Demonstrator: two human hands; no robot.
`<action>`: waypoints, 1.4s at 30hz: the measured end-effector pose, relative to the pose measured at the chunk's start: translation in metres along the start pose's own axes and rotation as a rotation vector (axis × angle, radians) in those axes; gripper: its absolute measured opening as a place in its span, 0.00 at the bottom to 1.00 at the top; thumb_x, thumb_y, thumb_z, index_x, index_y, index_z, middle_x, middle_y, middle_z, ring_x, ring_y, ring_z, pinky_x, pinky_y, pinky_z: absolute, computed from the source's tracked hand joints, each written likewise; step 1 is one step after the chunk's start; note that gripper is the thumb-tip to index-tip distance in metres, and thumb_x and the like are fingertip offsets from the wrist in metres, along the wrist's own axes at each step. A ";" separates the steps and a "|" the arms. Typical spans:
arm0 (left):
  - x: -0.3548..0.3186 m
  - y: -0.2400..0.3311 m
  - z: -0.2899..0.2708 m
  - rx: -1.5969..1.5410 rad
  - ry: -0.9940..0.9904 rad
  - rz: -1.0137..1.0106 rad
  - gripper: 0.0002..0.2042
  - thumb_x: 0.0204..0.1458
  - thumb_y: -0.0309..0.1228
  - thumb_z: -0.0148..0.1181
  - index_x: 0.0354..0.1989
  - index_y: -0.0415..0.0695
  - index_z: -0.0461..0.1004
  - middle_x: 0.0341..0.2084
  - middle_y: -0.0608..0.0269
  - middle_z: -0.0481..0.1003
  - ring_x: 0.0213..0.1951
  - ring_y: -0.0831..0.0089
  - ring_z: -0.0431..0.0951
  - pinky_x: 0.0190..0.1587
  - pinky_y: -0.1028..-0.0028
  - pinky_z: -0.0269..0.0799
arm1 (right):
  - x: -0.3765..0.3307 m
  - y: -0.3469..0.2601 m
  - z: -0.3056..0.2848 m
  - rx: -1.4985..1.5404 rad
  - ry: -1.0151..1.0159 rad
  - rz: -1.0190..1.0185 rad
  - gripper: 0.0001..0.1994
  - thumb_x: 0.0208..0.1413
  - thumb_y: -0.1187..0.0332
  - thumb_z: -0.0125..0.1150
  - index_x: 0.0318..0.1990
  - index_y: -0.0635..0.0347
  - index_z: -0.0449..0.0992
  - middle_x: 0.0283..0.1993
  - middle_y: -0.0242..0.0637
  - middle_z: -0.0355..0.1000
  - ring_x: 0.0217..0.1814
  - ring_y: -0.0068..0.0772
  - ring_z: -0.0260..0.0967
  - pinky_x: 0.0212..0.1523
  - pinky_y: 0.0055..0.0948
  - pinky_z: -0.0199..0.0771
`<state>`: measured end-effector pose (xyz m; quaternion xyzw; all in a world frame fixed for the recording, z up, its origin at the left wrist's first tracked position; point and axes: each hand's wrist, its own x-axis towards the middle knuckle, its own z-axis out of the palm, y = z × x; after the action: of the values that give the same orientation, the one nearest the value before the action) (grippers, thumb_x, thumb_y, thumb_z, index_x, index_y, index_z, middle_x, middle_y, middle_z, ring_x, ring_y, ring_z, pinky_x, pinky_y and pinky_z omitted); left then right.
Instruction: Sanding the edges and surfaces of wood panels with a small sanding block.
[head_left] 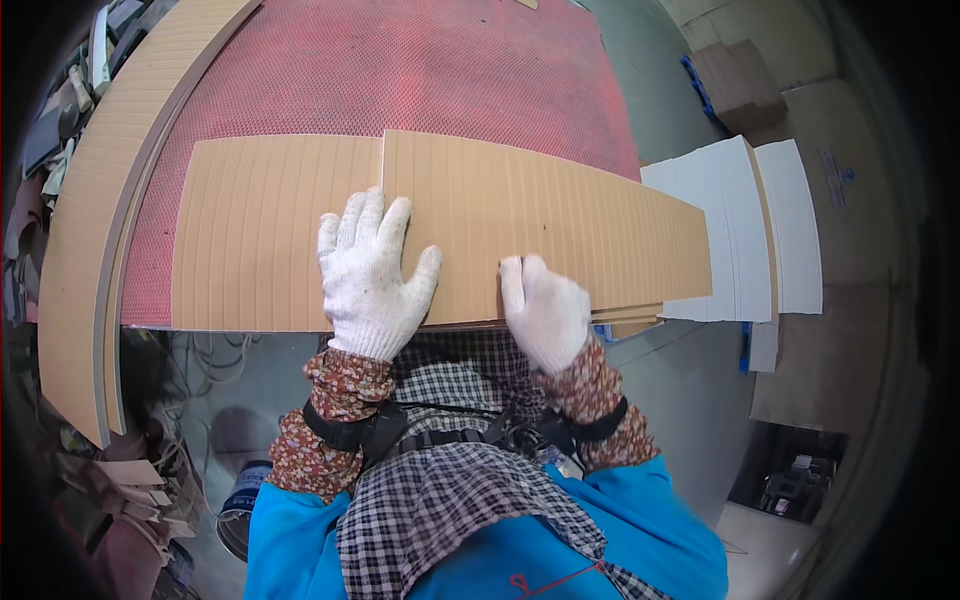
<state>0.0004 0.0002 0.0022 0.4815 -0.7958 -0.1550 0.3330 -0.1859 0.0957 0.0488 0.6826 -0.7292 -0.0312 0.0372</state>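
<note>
Flat left hand [375,275] and curled right hand [547,310], both resting on ribbed board

The left hand is wearing a white knitted glove and lying palm down, its fingers spreading wide and reaching the line where the left cardboard sheet [250,235] and the right cardboard sheet [560,215] are meeting. That spread is probably serving to steady both pieces, since the hand is lying right across their seam. The right hand, gloved alike, is resting on the right cardboard sheet near its front edge. Its fingers are bending inward and something dark is showing beside their tips, but I cannot tell whether they are holding anything or closing fully.

Both sheets are lying ribbed side up on the red tabletop [400,80], their front edges running close to the body, perhaps so that both arms are reaching them easily. More layers are peeking out under the right sheet's front corner, and its right end is covering part of a white board [715,220]. A long tan board [130,110] is lying along the left side and jutting past the front, seemingly leaving the middle for the sheets.
</note>
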 end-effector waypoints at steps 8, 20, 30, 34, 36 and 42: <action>0.001 0.005 -0.001 -0.008 -0.006 0.007 0.29 0.50 0.38 0.72 0.60 0.39 0.75 0.63 0.41 0.72 0.68 0.47 0.68 0.73 0.47 0.53 | 0.136 0.048 0.020 0.022 -0.076 0.167 0.18 0.71 0.59 0.46 0.45 0.62 0.79 0.48 0.52 0.81 0.44 0.55 0.83 0.45 0.50 0.85; -0.001 0.002 0.001 -0.015 0.002 -0.010 0.28 0.51 0.39 0.71 0.59 0.39 0.76 0.63 0.41 0.73 0.68 0.46 0.68 0.74 0.47 0.54 | 0.156 0.045 0.016 -0.120 -0.071 0.037 0.20 0.72 0.58 0.42 0.51 0.62 0.80 0.49 0.52 0.81 0.55 0.55 0.80 0.55 0.51 0.81; -0.001 -0.001 0.004 0.004 0.008 0.008 0.29 0.51 0.40 0.71 0.60 0.39 0.75 0.63 0.41 0.72 0.69 0.47 0.68 0.74 0.47 0.53 | -0.019 -0.007 0.002 0.099 -0.011 0.071 0.09 0.69 0.64 0.52 0.42 0.58 0.75 0.35 0.45 0.75 0.29 0.46 0.80 0.24 0.42 0.78; -0.002 -0.002 0.005 0.015 0.008 0.014 0.29 0.52 0.40 0.71 0.60 0.39 0.75 0.63 0.41 0.72 0.69 0.48 0.68 0.74 0.47 0.54 | -0.070 -0.020 0.006 0.163 -0.101 0.222 0.08 0.69 0.63 0.55 0.44 0.56 0.76 0.33 0.43 0.73 0.26 0.45 0.78 0.22 0.42 0.76; -0.003 -0.002 0.005 0.009 0.006 0.017 0.29 0.52 0.40 0.71 0.60 0.38 0.75 0.63 0.41 0.72 0.69 0.47 0.68 0.73 0.47 0.54 | -0.082 -0.024 0.002 0.150 -0.106 0.074 0.09 0.70 0.62 0.55 0.46 0.56 0.77 0.32 0.42 0.73 0.24 0.44 0.78 0.21 0.43 0.75; -0.003 -0.002 0.003 -0.004 0.019 0.016 0.29 0.51 0.40 0.71 0.59 0.38 0.75 0.63 0.41 0.73 0.68 0.46 0.68 0.73 0.47 0.54 | -0.062 -0.033 -0.004 0.164 0.037 0.125 0.08 0.70 0.65 0.55 0.47 0.56 0.77 0.30 0.40 0.72 0.23 0.42 0.77 0.21 0.39 0.75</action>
<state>0.0009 0.0019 -0.0021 0.4760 -0.7959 -0.1495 0.3429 -0.1485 0.1554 0.0493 0.6370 -0.7696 0.0436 -0.0031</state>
